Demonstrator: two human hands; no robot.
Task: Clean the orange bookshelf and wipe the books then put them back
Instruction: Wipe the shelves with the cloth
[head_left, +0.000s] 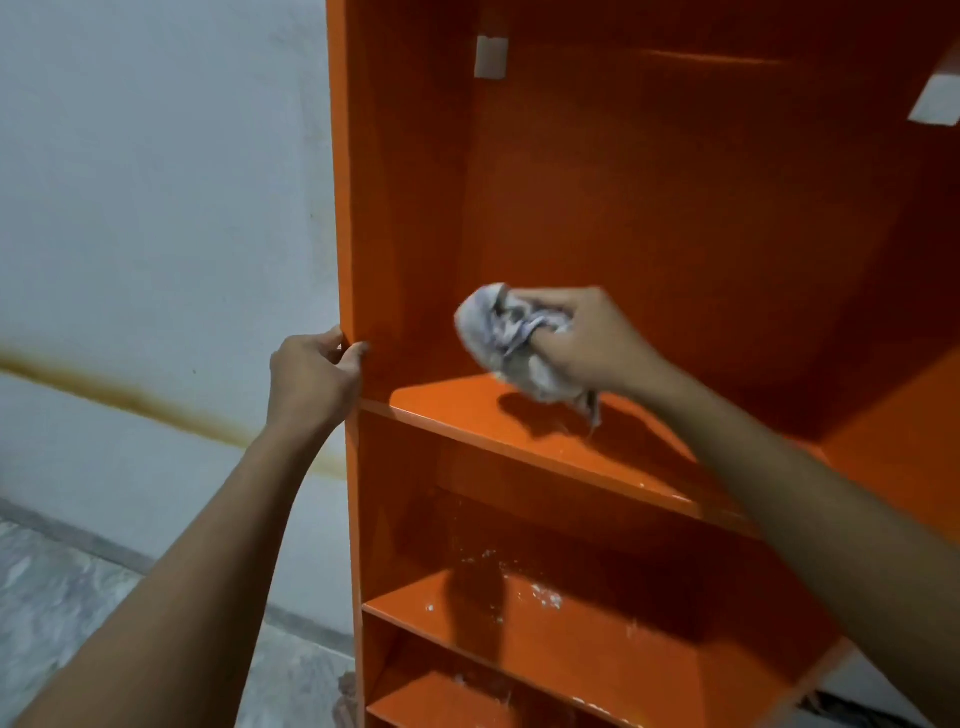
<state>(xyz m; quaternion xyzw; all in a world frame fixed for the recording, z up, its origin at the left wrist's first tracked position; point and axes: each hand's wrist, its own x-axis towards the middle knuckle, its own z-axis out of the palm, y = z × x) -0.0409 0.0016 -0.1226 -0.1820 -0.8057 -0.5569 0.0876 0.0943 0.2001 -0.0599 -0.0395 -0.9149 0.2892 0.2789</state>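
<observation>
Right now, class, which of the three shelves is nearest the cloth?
The top shelf: the cloth in the right hand casts its shadow there. The middle shelf and bottom shelf lie well below.

— What sort of place am I seeing through the headcam?
— A plain room in a home, I'd say. There's a whitish painted wall with a brownish stain line across it, a grey skirting strip at its foot, and a marbled stone floor.
— Any furniture?
— A glossy orange bookshelf stands just beside that wall, and its lower shelves are flecked white.
</observation>
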